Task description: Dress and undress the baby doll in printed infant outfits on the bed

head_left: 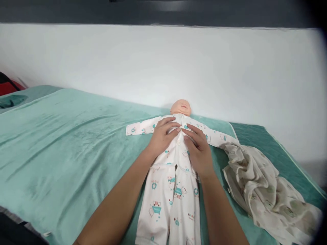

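Evidently, work on the baby doll (181, 107) is well advanced, judged by how its clothing lies. The white printed top (175, 152) covers the torso. Its sleeves extend outward on either side of the hands, one sleeve (139, 128) beyond the left hand (165, 134), the other sleeve (220, 137) beyond the right hand (198, 146). Matching printed trousers (156, 204) lie straight below the grip, between the forearms, meeting the hem of the top. What appears to remain is the front opening: a button (178, 143) shows just below the fingertips, and the edges part slightly at the hem. Fastenings under the fingers cannot be verified.

Both hands rest on the chest of the top, fingers partly spread, thumbs and forefingers converging at the front seam. Whether either hand pinches fabric cannot be told.

Relative to the grip, the top lies directly beneath and touching; the doll's head is just beyond, face up, near the wall (127, 64). A crumpled printed cloth (258, 183) lies to the right of the right hand, meeting the sleeve end. Green blanket (76, 153) extends left of the left hand.
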A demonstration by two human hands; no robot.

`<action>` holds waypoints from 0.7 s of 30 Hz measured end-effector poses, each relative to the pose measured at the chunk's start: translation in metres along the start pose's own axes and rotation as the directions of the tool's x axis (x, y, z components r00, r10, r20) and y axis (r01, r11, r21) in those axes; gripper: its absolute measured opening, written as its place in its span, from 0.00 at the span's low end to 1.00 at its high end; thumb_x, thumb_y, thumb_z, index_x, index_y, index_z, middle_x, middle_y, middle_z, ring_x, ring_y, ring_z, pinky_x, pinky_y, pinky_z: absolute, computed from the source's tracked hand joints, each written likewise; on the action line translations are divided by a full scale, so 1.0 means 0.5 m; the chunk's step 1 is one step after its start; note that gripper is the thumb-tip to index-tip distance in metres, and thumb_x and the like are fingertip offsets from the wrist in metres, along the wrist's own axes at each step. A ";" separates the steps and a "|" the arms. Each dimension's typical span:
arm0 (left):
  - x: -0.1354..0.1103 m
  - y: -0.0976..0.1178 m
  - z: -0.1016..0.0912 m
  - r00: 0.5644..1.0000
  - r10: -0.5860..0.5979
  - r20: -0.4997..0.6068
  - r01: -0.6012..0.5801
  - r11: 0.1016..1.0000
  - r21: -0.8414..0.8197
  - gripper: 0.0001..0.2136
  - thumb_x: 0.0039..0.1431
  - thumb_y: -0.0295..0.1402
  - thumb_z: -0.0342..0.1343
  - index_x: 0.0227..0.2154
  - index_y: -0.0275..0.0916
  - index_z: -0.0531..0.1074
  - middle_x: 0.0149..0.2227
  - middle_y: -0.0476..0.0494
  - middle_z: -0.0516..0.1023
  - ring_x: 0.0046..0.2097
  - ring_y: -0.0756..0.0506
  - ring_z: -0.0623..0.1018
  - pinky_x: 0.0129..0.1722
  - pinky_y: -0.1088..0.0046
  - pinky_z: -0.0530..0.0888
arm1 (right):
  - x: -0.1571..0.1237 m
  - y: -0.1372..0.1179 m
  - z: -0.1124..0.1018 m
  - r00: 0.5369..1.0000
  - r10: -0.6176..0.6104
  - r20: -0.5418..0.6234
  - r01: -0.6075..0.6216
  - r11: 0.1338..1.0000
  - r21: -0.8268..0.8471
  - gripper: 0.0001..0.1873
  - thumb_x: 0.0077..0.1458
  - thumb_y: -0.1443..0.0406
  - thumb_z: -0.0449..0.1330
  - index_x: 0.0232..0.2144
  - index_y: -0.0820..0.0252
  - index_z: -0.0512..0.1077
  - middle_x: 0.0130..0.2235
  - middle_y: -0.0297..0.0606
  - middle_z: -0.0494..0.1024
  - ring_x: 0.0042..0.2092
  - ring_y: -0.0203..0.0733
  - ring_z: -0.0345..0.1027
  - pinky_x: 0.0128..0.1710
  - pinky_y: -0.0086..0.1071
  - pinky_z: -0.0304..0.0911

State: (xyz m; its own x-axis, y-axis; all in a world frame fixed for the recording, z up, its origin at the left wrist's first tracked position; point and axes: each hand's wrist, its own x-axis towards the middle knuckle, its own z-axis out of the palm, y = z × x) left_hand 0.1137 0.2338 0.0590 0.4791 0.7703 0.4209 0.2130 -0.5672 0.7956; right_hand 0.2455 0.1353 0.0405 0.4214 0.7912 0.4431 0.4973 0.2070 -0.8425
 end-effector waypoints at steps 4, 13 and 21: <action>0.011 -0.005 -0.001 0.999 0.051 0.019 -0.050 0.998 -0.043 0.06 0.62 0.35 0.58 0.40 0.46 0.78 0.59 0.47 0.72 0.64 0.43 0.65 0.66 0.60 0.60 | -0.007 0.000 -0.002 1.000 -0.004 0.030 0.005 1.000 -0.025 0.15 0.63 0.61 0.56 0.50 0.43 0.76 0.63 0.32 0.66 0.66 0.47 0.56 0.65 0.50 0.53; 0.020 -0.008 -0.008 0.994 0.098 0.054 -0.091 0.989 -0.117 0.05 0.59 0.32 0.60 0.37 0.43 0.77 0.57 0.44 0.73 0.62 0.43 0.68 0.65 0.60 0.61 | -0.013 -0.002 0.002 1.000 -0.009 0.024 0.010 0.999 -0.048 0.15 0.63 0.61 0.57 0.50 0.44 0.76 0.64 0.32 0.65 0.66 0.46 0.55 0.65 0.50 0.55; 0.019 -0.018 -0.010 0.990 0.101 0.095 -0.085 0.983 -0.161 0.05 0.60 0.31 0.58 0.39 0.43 0.76 0.58 0.45 0.72 0.63 0.43 0.67 0.65 0.59 0.61 | -0.015 -0.005 0.000 0.999 -0.009 0.043 0.011 0.999 -0.049 0.15 0.63 0.61 0.57 0.51 0.44 0.75 0.64 0.32 0.64 0.66 0.45 0.54 0.64 0.48 0.56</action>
State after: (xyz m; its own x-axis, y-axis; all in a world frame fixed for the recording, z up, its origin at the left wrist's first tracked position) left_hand 0.1122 0.2478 0.0583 0.5772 0.6776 0.4558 0.0317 -0.5764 0.8166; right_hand 0.2413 0.1288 0.0395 0.3842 0.8132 0.4370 0.5381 0.1874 -0.8218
